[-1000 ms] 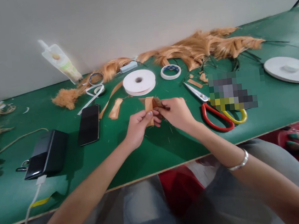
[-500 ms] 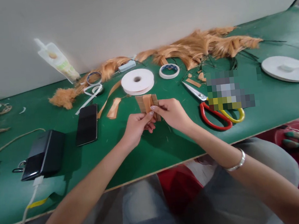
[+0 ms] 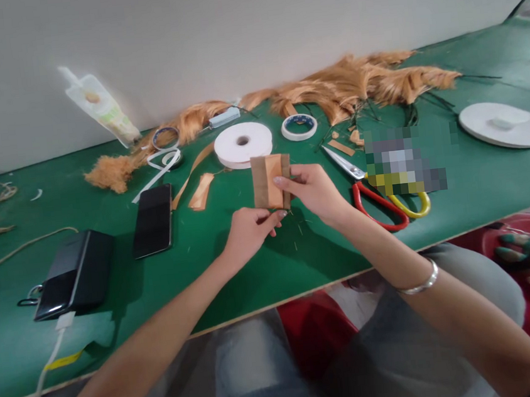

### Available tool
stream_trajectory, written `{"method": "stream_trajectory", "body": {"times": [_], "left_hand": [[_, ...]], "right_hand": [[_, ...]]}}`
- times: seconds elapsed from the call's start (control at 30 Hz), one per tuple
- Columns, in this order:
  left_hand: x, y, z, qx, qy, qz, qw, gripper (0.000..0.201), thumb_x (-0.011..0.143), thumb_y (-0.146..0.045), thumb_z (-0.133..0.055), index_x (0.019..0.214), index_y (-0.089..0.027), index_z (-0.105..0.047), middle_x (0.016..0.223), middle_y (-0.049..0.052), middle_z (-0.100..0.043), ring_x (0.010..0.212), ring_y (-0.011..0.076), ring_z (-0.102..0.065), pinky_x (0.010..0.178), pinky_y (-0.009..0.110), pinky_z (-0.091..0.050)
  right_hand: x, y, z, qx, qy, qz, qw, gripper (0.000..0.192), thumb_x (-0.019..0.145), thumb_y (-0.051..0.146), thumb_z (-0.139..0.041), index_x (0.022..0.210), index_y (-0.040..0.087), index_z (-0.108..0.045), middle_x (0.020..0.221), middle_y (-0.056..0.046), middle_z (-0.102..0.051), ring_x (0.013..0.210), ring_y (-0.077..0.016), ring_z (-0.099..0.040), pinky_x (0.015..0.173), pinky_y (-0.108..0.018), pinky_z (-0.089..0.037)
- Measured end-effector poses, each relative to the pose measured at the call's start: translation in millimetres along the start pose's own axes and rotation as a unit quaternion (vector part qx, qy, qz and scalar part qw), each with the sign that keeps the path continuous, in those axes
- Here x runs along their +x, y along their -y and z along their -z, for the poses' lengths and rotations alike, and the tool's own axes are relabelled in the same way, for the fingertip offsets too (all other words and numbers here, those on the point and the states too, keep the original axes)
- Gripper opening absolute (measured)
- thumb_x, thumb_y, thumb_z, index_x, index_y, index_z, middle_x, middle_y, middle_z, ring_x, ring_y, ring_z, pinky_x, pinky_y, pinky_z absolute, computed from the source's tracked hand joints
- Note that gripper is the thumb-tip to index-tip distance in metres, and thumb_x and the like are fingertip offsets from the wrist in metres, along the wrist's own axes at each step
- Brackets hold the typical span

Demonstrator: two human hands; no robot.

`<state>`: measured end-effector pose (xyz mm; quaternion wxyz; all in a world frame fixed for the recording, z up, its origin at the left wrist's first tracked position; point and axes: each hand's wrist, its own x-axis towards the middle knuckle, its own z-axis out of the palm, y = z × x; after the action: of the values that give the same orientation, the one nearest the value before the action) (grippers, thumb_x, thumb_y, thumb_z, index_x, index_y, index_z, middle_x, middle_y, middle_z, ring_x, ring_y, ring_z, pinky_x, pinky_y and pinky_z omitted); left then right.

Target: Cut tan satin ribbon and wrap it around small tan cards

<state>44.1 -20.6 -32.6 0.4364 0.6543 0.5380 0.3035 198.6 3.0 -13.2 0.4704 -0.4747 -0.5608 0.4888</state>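
Observation:
My right hand (image 3: 315, 193) pinches a small brown and orange patch (image 3: 269, 181) and holds it upright above the green table (image 3: 170, 284). Just below it, my left hand (image 3: 248, 230) has its fingers curled, the fingertips touching the patch's lower edge. Whether the left hand grips it I cannot tell. Red and yellow handled scissors (image 3: 379, 202) lie to the right of my right hand. A white tape roll (image 3: 243, 144) lies flat just behind the patch.
Orange hair bundles (image 3: 352, 85) line the wall. A small tape ring (image 3: 299, 126), loose orange strip (image 3: 200, 191), black phone (image 3: 153, 220), power bank (image 3: 74, 274) with cable, and a white disc (image 3: 506, 124) lie on the table. A pouch (image 3: 97, 112) leans against the wall.
My right hand has lifted the patch and turned it flat toward me. My left hand has slipped down from the patch's side to its lower edge.

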Motion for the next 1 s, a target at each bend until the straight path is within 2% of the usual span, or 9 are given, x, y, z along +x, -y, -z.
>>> {"method": "stream_trajectory", "body": {"times": [0.13, 0.2, 0.3, 0.4, 0.57, 0.7, 0.83, 0.9, 1.0], "left_hand": [[-1, 0, -1.9, -0.038, 0.035, -0.001, 0.999, 0.027, 0.071, -0.041, -0.068, 0.075, -0.014, -0.069, 0.053, 0.001, -0.062, 0.04, 0.008, -0.049, 0.04, 0.019, -0.036], [0, 0, -2.7, -0.117, 0.055, 0.021, 0.991, 0.039, 0.068, -0.045, -0.071, 0.089, -0.013, -0.066, 0.061, 0.002, -0.065, 0.044, 0.0091, -0.054, 0.04, 0.019, -0.041], [0, -1, -4.4, -0.234, 0.072, 0.049, 0.968, 0.054, 0.061, -0.059, -0.071, 0.084, -0.011, -0.06, 0.064, 0.004, -0.065, 0.045, 0.0108, -0.058, 0.039, 0.021, -0.044], [-1, -3, -6.0, -0.289, 0.044, 0.064, 0.954, 0.061, 0.06, -0.068, -0.067, 0.075, -0.009, -0.06, 0.061, 0.006, -0.065, 0.042, 0.0109, -0.057, 0.038, 0.021, -0.044], [-1, -5, -5.8, -0.315, -0.024, 0.059, 0.947, 0.058, 0.059, -0.062, -0.072, 0.071, -0.006, -0.063, 0.06, 0.009, -0.067, 0.04, 0.0117, -0.057, 0.038, 0.022, -0.043], [-1, -4, -3.6, -0.329, -0.051, 0.044, 0.942, 0.046, 0.063, -0.052, -0.073, 0.072, -0.008, -0.064, 0.053, 0.005, -0.065, 0.037, 0.01, -0.054, 0.038, 0.021, -0.043], [-1, -1, -1.0, -0.292, -0.037, 0.042, 0.955, 0.04, 0.066, -0.047, -0.072, 0.064, -0.008, -0.065, 0.049, 0.004, -0.062, 0.036, 0.0095, -0.052, 0.037, 0.02, -0.042], [-1, 1, -0.1, -0.26, -0.016, 0.038, 0.965, 0.039, 0.07, -0.045, -0.069, 0.062, -0.008, -0.065, 0.049, 0.005, -0.063, 0.036, 0.0097, -0.053, 0.037, 0.02, -0.042], [-3, 4, 1.7, -0.213, 0.012, 0.021, 0.977, 0.039, 0.074, -0.044, -0.066, 0.06, -0.008, -0.066, 0.049, 0.006, -0.063, 0.037, 0.0088, -0.053, 0.038, 0.019, -0.042]], "right_hand": [[-1, 6, 3, 0.165, 0.003, -0.059, 0.984, 0.024, 0.069, 0.036, -0.072, 0.083, 0.016, -0.069, 0.079, -0.002, -0.069, 0.068, -0.0125, -0.06, 0.06, -0.025, -0.049], [-3, 8, 1, 0.204, 0.006, -0.078, 0.976, 0.025, 0.067, 0.037, -0.074, 0.082, 0.017, -0.069, 0.081, -0.002, -0.07, 0.069, -0.0119, -0.061, 0.061, -0.024, -0.049], [-6, 8, -6, 0.23, 0.005, -0.082, 0.97, 0.025, 0.067, 0.037, -0.073, 0.081, 0.017, -0.068, 0.081, -0.001, -0.07, 0.068, -0.0112, -0.06, 0.06, -0.023, -0.049], [-8, 4, -13, 0.231, -0.008, -0.061, 0.971, 0.023, 0.068, 0.036, -0.072, 0.079, 0.017, -0.066, 0.077, 0.0, -0.068, 0.066, -0.0104, -0.058, 0.059, -0.023, -0.048], [-15, 1, -20, 0.236, 0.012, -0.064, 0.969, 0.025, 0.07, 0.039, -0.07, 0.073, 0.015, -0.062, 0.065, 0.001, -0.06, 0.052, -0.009, -0.049, 0.041, -0.023, -0.036], [-18, 4, -17, 0.224, 0.032, -0.062, 0.972, 0.023, 0.071, 0.036, -0.069, 0.073, 0.014, -0.063, 0.07, -0.001, -0.063, 0.058, -0.0104, -0.053, 0.049, -0.024, -0.042], [-14, 11, -3, 0.19, 0.015, -0.065, 0.98, 0.021, 0.069, 0.031, -0.072, 0.082, 0.016, -0.067, 0.074, 0.0, -0.066, 0.068, -0.0108, -0.059, 0.062, -0.024, -0.049], [-12, 15, 6, 0.156, -0.006, -0.078, 0.985, 0.019, 0.072, 0.033, -0.071, 0.079, 0.015, -0.069, 0.071, 0.001, -0.064, 0.064, -0.0092, -0.058, 0.06, -0.022, -0.049], [-10, 21, 18, 0.116, 0.023, -0.12, 0.986, 0.022, 0.075, 0.035, -0.07, 0.07, 0.013, -0.069, 0.064, 0.0, -0.063, 0.059, -0.0084, -0.058, 0.056, -0.021, -0.05]]}}
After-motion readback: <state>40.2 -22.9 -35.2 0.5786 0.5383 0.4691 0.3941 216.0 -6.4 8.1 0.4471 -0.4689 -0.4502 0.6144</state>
